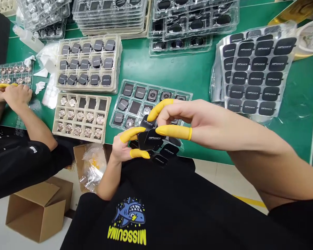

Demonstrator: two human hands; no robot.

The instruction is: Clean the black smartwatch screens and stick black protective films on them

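Observation:
Yellow finger cots cover the thumb and index finger of both my hands. Between my right hand's (182, 119) thumb and fingers is a black square HiFuture label (155, 139). Behind it, my left hand (123, 144) grips a dark square piece (143, 140), partly covered by the label; its exact kind is hidden. More black labels (169, 150) lie just below, by the table edge. Beyond my hands, a clear plastic tray (152, 86) holds square watches, some faced with black labels and some showing dials; my right hand hides part of it.
Sheets of black labels (253, 64) lie at right beside a tape roll (311, 38). Stacked trays (90, 62) of labelled squares and a tray of round watches (80, 119) stand left. Another person's hands (17, 95) work far left. Cardboard boxes (36, 211) sit below.

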